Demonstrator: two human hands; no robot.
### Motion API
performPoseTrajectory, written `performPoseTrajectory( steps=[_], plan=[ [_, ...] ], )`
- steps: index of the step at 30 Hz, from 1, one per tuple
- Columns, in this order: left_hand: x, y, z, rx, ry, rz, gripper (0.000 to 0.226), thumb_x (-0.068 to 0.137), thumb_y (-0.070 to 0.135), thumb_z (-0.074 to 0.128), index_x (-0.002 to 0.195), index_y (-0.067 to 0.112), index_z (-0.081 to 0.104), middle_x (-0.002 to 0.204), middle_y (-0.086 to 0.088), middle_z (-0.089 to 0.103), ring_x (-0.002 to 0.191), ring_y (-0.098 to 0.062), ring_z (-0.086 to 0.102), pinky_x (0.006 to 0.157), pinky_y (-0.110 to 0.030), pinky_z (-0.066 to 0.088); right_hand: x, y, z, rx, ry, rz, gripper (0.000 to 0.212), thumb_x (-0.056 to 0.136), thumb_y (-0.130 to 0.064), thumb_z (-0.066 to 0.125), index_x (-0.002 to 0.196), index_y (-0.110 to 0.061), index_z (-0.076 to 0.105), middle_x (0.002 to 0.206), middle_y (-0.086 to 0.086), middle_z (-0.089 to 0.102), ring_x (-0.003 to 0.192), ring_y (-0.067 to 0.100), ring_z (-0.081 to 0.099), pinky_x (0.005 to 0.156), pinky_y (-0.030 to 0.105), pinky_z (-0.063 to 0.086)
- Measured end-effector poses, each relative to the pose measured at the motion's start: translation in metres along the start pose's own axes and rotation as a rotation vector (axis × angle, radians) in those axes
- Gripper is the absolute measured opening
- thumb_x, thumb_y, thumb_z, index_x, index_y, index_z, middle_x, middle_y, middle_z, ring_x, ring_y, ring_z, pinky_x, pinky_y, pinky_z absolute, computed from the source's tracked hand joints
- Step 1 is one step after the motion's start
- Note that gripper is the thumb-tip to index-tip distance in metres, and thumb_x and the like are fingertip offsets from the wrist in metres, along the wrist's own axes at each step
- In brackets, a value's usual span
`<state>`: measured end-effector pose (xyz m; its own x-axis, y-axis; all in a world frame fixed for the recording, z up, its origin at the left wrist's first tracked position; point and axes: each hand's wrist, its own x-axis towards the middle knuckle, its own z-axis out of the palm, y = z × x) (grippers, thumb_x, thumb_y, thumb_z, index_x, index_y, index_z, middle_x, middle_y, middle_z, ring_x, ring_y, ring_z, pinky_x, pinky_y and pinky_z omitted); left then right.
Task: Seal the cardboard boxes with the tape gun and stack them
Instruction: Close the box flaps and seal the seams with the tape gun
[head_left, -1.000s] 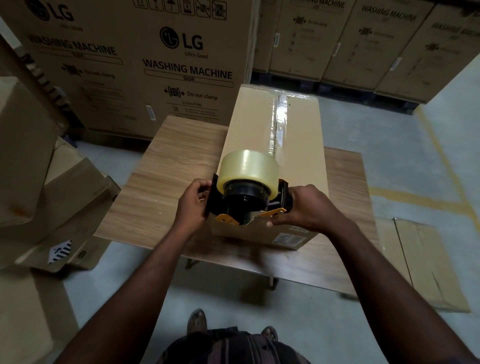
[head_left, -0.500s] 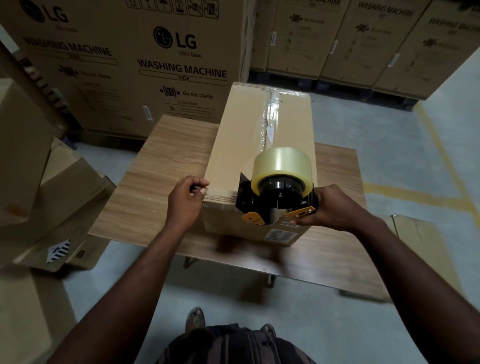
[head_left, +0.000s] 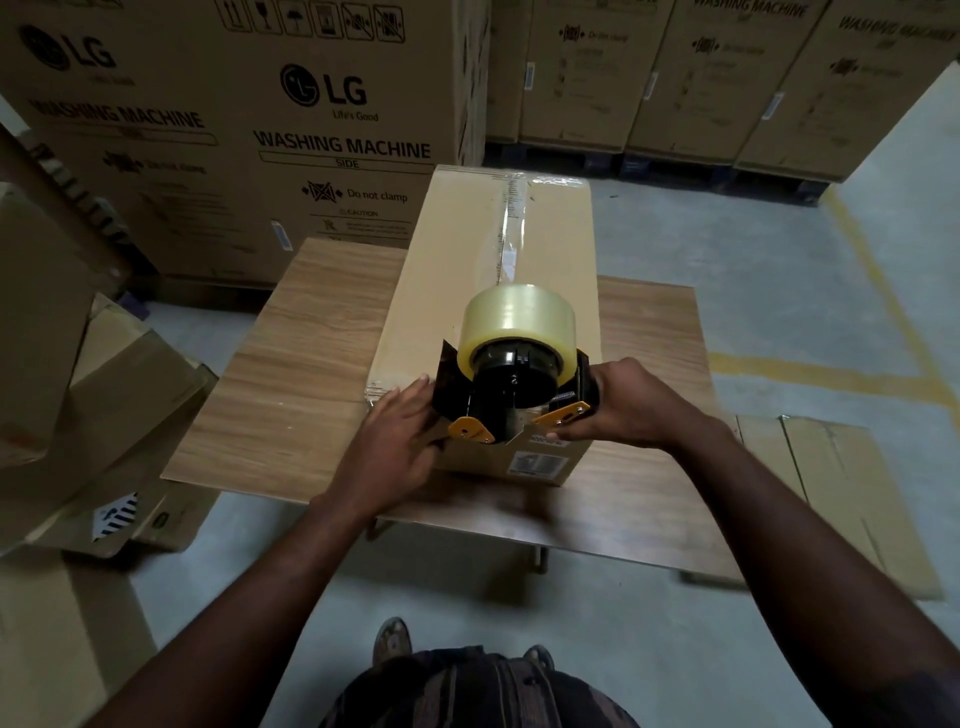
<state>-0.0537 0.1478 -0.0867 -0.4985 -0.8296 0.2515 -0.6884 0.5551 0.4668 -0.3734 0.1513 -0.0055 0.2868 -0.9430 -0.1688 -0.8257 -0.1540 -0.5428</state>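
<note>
We see the cardboard box (head_left: 457, 291) in the middle of the frame, lying lengthwise on a wooden table (head_left: 311, 374), its far end pointing to the top of the frame. A strip of clear tape (head_left: 511, 234) runs along the seam of its top face, from the far edge down to the tape gun (head_left: 511, 387). The gun sits at the near edge of the box, just right of centre, with its roll of clear tape (head_left: 517, 325) uppermost and its two yellow tabs hanging over the near face.

The right hand (head_left: 628, 402) grips the gun from the right side, fingers curled round it; the handle itself we cannot make out behind the hand. The left hand (head_left: 397, 447) lies flat with its fingers straight over the near left corner of the box, fingertips beside the gun's black plate; it holds nothing. A white label (head_left: 537, 462) shows on the near face of the box, below the gun.

Across the top of the frame stand large washing machine cartons (head_left: 234, 130). At the left edge we see a heap of brown boxes (head_left: 78, 389), and at the lower right a flattened sheet of cardboard (head_left: 831, 493) lies on the grey floor (head_left: 779, 260), which bears a yellow line (head_left: 883, 291).
</note>
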Motion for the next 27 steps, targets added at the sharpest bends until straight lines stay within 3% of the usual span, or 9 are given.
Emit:
performPoseTrajectory(
  steps=[3, 5, 7, 9, 11, 13, 19, 23, 27],
  plan=[
    [-0.001, -0.003, 0.002, 0.007, -0.005, 0.004, 0.063, 0.091, 0.032, 0.06, 0.151, 0.022, 0.045, 0.16, 0.012, 0.031, 0.151, -0.006, 0.022, 0.123, -0.031, 0.016, -0.013, 0.011, -0.008, 0.022, 0.008, 0.023, 0.04, 0.067, -0.055, 0.089, 0.093, -0.03, 0.072, 0.079, -0.017, 0.074, 0.076, -0.001, 0.068, 0.068, 0.031, 0.056],
    [-0.001, -0.003, 0.003, 0.007, 0.004, -0.007, 0.061, 0.094, 0.04, 0.057, 0.152, 0.024, 0.044, 0.16, 0.012, 0.034, 0.151, -0.005, 0.023, 0.123, -0.031, 0.016, -0.03, 0.023, -0.018, 0.038, 0.04, 0.026, 0.03, 0.069, -0.045, 0.092, 0.075, -0.035, 0.064, 0.064, -0.027, 0.067, 0.067, -0.007, 0.065, 0.06, 0.016, 0.047],
    [0.0, -0.002, 0.003, 0.003, 0.016, -0.012, 0.06, 0.095, 0.043, 0.056, 0.151, 0.024, 0.045, 0.159, 0.012, 0.036, 0.15, -0.005, 0.024, 0.122, -0.034, 0.019, -0.047, 0.039, -0.023, 0.049, 0.074, 0.021, 0.045, 0.071, -0.03, 0.094, 0.062, -0.04, 0.051, 0.05, -0.035, 0.055, 0.059, -0.012, 0.059, 0.054, 0.01, 0.04],
    [0.0, 0.001, 0.006, 0.011, 0.033, -0.022, 0.06, 0.095, 0.047, 0.053, 0.15, 0.024, 0.047, 0.158, 0.012, 0.037, 0.15, -0.005, 0.026, 0.122, -0.038, 0.022, -0.061, 0.057, -0.021, 0.102, 0.068, 0.066, 0.037, 0.071, -0.029, 0.094, 0.065, -0.039, 0.058, 0.053, -0.03, 0.06, 0.059, -0.007, 0.062, 0.055, 0.012, 0.041],
    [0.0, 0.009, 0.009, 0.025, 0.064, -0.065, 0.061, 0.095, 0.05, 0.05, 0.149, 0.021, 0.049, 0.157, 0.009, 0.04, 0.149, -0.009, 0.029, 0.122, -0.041, 0.022, -0.067, 0.069, -0.013, 0.148, 0.075, 0.083, 0.027, 0.07, -0.035, 0.094, 0.081, -0.035, 0.07, 0.069, -0.02, 0.072, 0.071, -0.001, 0.069, 0.066, 0.028, 0.056],
    [0.002, 0.022, 0.012, 0.056, 0.102, -0.11, 0.063, 0.094, 0.05, 0.048, 0.146, 0.014, 0.052, 0.154, 0.001, 0.045, 0.147, -0.016, 0.034, 0.122, -0.043, 0.021, -0.067, 0.073, -0.008, 0.16, 0.097, 0.066, 0.031, 0.07, -0.037, 0.094, 0.092, -0.033, 0.071, 0.077, -0.016, 0.075, 0.078, 0.001, 0.071, 0.072, 0.034, 0.059],
    [0.027, 0.087, 0.044, 0.065, -0.073, 0.042, 0.067, 0.089, 0.028, 0.056, 0.151, 0.008, 0.043, 0.157, -0.011, 0.04, 0.148, -0.026, 0.033, 0.124, -0.048, 0.018, -0.064, 0.072, -0.009, 0.188, 0.097, 0.043, 0.031, 0.072, -0.032, 0.093, 0.074, -0.042, 0.064, 0.063, -0.033, 0.065, 0.07, -0.008, 0.066, 0.059, 0.01, 0.043],
    [0.03, 0.085, 0.05, -0.055, -0.016, -0.008, 0.066, 0.085, 0.03, 0.055, 0.148, 0.009, 0.049, 0.154, 0.003, 0.032, 0.145, -0.015, 0.029, 0.123, -0.043, 0.019, -0.066, 0.07, -0.008, 0.211, 0.107, 0.032, 0.033, 0.073, -0.031, 0.093, 0.069, -0.042, 0.062, 0.059, -0.036, 0.062, 0.066, -0.011, 0.063, 0.055, 0.008, 0.039],
    [0.033, 0.075, 0.052, -0.073, 0.025, 0.001, 0.059, 0.087, 0.03, 0.062, 0.142, 0.009, 0.054, 0.149, 0.004, 0.042, 0.142, -0.012, 0.035, 0.12, -0.046, 0.028, -0.072, 0.073, -0.007, 0.247, 0.144, 0.055, 0.033, 0.071, -0.033, 0.094, 0.071, -0.04, 0.062, 0.063, -0.035, 0.064, 0.067, -0.009, 0.064, 0.057, 0.009, 0.041]
  ],
)
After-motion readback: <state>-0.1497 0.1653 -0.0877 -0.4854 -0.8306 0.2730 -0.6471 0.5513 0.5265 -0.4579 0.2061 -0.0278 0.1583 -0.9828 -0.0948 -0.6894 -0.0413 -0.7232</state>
